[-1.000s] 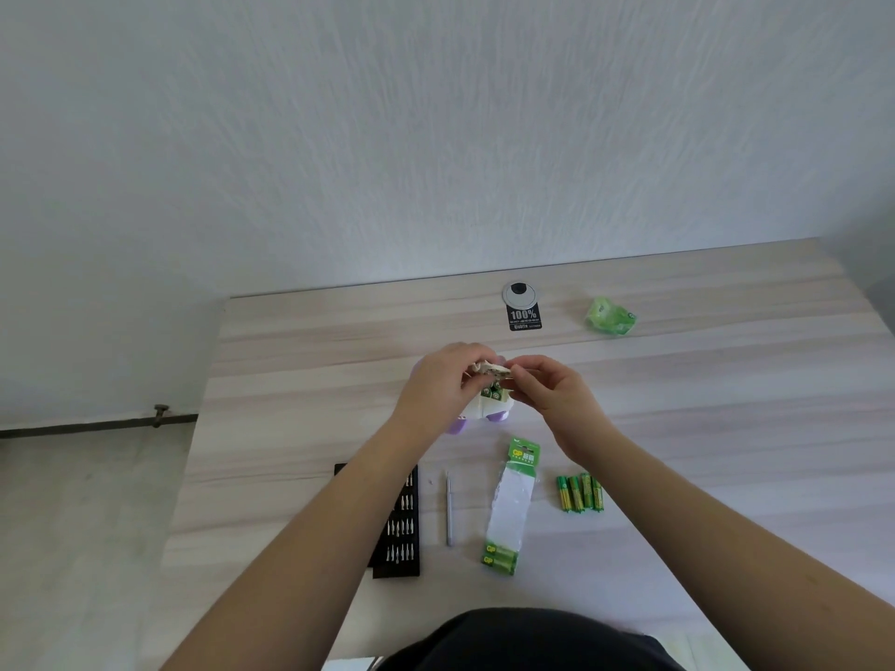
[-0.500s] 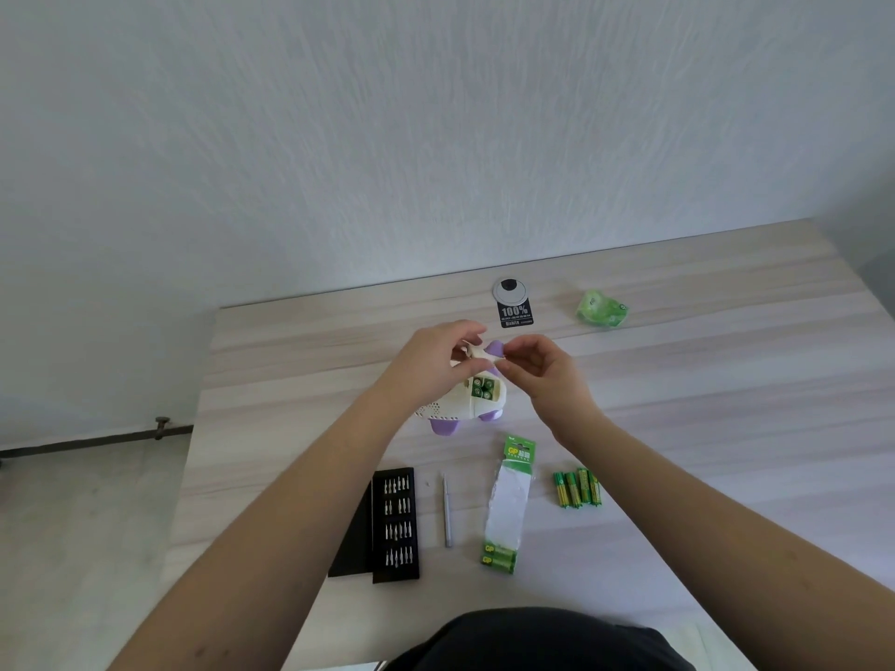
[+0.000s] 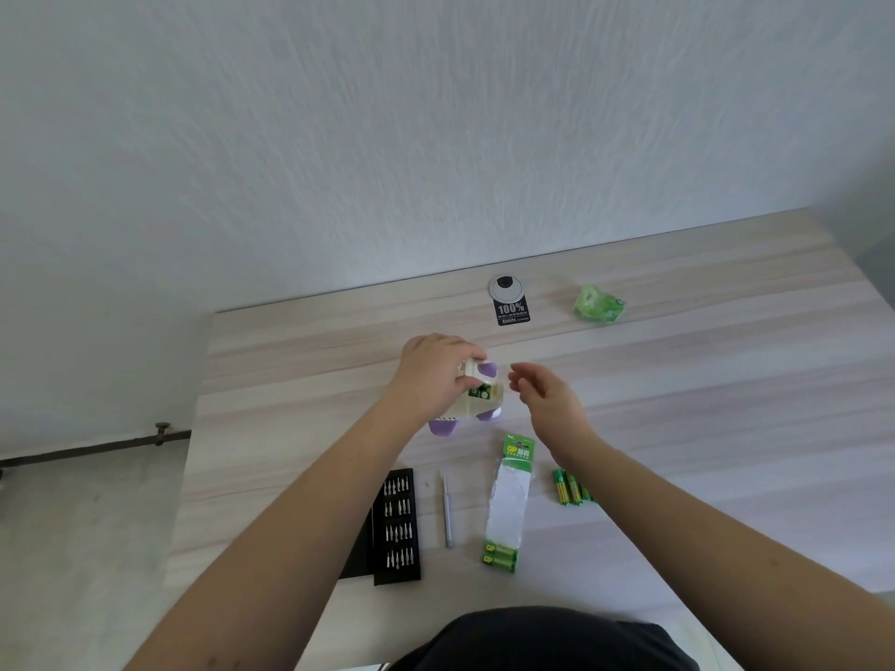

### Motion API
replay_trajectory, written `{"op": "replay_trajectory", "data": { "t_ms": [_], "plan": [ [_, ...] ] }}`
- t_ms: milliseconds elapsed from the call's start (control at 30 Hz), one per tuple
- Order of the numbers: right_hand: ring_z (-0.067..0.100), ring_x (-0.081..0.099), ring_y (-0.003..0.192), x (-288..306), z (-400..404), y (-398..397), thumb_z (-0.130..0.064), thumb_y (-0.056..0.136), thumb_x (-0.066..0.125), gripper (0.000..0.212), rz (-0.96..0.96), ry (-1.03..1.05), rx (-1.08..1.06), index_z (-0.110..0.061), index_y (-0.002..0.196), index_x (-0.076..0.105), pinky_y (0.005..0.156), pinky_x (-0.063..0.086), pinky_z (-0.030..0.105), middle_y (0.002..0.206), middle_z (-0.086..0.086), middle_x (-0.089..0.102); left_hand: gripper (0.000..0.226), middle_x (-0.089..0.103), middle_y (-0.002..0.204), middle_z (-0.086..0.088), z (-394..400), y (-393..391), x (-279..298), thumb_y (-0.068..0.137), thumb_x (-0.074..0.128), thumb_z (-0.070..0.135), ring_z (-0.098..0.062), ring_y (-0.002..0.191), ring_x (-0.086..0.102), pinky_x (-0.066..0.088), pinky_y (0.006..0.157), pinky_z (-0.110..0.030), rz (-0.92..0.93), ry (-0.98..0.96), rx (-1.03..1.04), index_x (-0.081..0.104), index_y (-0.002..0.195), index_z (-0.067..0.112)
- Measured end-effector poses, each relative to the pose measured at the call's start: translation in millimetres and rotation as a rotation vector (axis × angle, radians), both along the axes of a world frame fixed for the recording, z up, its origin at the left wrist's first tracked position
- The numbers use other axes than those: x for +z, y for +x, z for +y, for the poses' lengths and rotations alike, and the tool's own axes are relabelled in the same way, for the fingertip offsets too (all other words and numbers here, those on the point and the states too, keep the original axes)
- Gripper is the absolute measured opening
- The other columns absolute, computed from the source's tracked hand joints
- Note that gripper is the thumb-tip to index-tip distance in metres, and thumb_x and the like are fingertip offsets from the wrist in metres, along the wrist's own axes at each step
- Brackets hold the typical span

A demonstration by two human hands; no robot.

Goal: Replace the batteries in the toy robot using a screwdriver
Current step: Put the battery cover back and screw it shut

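Our left hand (image 3: 438,375) grips the light, rigid plastic toy robot (image 3: 477,397) by its body; our right hand (image 3: 542,394) hovers beside it, loosely open and empty.

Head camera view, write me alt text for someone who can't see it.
A person's left hand grips a white and purple toy robot on a pale wooden table, its open compartment showing green batteries, while the right hand hovers open beside it. Nearer lie a black bit case, a slim silver screwdriver, a green battery pack and loose green batteries.
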State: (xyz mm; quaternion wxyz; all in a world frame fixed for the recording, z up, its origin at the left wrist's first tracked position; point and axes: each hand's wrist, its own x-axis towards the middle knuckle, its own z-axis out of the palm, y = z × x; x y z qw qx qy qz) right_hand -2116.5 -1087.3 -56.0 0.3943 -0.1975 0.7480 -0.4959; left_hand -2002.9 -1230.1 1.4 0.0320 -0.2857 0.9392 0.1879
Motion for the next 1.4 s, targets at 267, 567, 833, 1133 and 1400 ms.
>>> {"op": "replay_trajectory", "data": {
  "t_ms": [267, 567, 833, 1133, 1400],
  "plan": [
    [0.017, 0.061, 0.106, -10.1, 0.8, 8.5, -0.018, 0.098, 0.049, 0.029, -0.013, 0.052, 0.05, -0.019, 0.125, 0.06, 0.091, 0.044, 0.027, 0.113, -0.002, 0.067, 0.03, 0.06, 0.118, 0.015, 4.8, -0.1, -12.1, 0.083, 0.069, 0.037, -0.014, 0.118, 0.048, 0.034, 0.102, -0.035, -0.001, 0.039, -0.002, 0.065, 0.112, 0.034],
    [0.015, 0.062, 0.104, -11.4, 2.0, 8.5, -0.015, 0.098, 0.048, 0.026, -0.017, 0.026, 0.061, -0.025, 0.117, 0.063, 0.095, 0.047, 0.03, 0.105, -0.007, 0.068, 0.033, 0.058, 0.123, 0.022, 6.5, -1.9, -12.0, 0.083, 0.068, 0.042, -0.01, 0.123, 0.043, 0.032, 0.102, -0.031, -0.09, -0.041, -0.025, 0.063, 0.115, 0.04],
    [0.012, 0.062, 0.1, -7.4, 2.9, 9.8, -0.017, 0.099, 0.048, 0.025, -0.028, 0.011, 0.075, -0.034, 0.109, 0.064, 0.092, 0.047, 0.03, 0.1, -0.014, 0.068, 0.034, 0.058, 0.122, 0.022, 8.5, -4.1, -6.6, 0.081, 0.068, 0.045, -0.011, 0.121, 0.041, 0.031, 0.097, -0.032, -0.12, -0.016, 0.024, 0.063, 0.115, 0.041],
    [0.005, 0.059, 0.092, -4.1, 4.3, 11.2, -0.015, 0.099, 0.047, 0.026, -0.002, 0.002, 0.099, -0.034, 0.107, 0.063, 0.082, 0.042, 0.023, 0.098, -0.016, 0.067, 0.034, 0.059, 0.118, 0.02, 9.1, -5.4, -8.7, 0.077, 0.07, 0.048, -0.012, 0.118, 0.043, 0.035, 0.095, -0.031, -0.145, -0.014, 0.06, 0.066, 0.111, 0.042],
    [0.005, 0.06, 0.097, 0.6, 7.2, 13.2, -0.016, 0.099, 0.048, 0.028, -0.005, -0.012, 0.126, -0.038, 0.108, 0.062, 0.083, 0.043, 0.02, 0.098, -0.018, 0.067, 0.031, 0.061, 0.115, 0.02, 12.0, -10.4, -2.9, 0.074, 0.074, 0.045, -0.013, 0.112, 0.042, 0.035, 0.08, -0.028, -0.166, 0.056, 0.134, 0.068, 0.105, 0.045]
  ]
}}
